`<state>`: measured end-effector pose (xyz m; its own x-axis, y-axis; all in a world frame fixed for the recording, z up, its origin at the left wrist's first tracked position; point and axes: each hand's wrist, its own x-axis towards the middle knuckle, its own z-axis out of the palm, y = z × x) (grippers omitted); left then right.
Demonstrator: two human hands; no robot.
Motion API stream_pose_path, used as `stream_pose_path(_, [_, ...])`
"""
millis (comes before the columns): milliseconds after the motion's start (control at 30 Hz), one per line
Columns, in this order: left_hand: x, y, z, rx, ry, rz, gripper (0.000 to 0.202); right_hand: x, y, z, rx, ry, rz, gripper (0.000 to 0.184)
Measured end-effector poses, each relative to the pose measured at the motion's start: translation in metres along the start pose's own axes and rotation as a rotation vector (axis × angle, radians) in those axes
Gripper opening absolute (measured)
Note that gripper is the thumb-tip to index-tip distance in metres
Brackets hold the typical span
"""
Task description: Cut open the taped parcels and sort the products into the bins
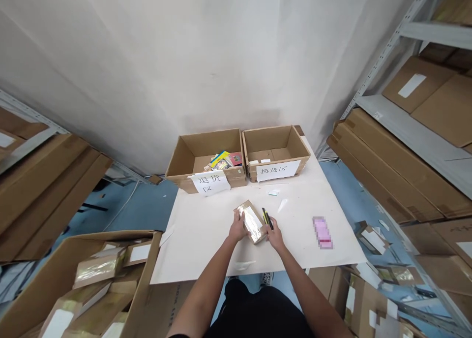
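A small cardboard box with shiny clear tape and a white label lies tilted on the white tabletop. My left hand grips its left side, fingers along the edge. My right hand is closed around a yellow and black utility knife, close to the box's right side. Whether the knife's blade is out is too small to tell.
Two open cardboard bins with paper signs stand at the back; the left bin holds colourful packets, the right bin a few white pieces. A pixelated pink item lies right. A large carton of parcels stands left; shelves flank both sides.
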<state>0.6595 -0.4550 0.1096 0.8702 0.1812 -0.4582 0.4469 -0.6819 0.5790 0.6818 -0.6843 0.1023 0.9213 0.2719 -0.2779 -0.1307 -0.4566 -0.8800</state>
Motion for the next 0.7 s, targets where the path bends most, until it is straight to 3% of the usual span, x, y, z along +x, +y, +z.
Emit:
stream_pose_path(67, [0.000, -0.001, 0.002, -0.046, 0.025, 0.007, 0.141, 0.014, -0.032, 0.014, -0.046, -0.104, -0.028, 0.051])
stream_pose_path(233, [-0.004, -0.002, 0.001, -0.066, 0.017, 0.040, 0.139, 0.051, -0.087, 0.054, -0.387, -0.163, -0.087, 0.040])
stream_pose_path(433, [-0.009, -0.001, -0.002, 0.092, -0.011, -0.005, 0.126, 0.051, -0.097, 0.075, -0.752, -0.199, 0.085, 0.042])
stream_pose_path(567, [-0.011, -0.001, -0.006, 0.204, -0.077, -0.045, 0.129, 0.051, -0.107, 0.073, -0.781, -0.218, 0.177, 0.044])
stream_pose_path(700, [-0.011, 0.000, -0.012, 0.205, -0.114, -0.058, 0.130, 0.058, -0.125, 0.064, -0.792, -0.277, 0.179, 0.049])
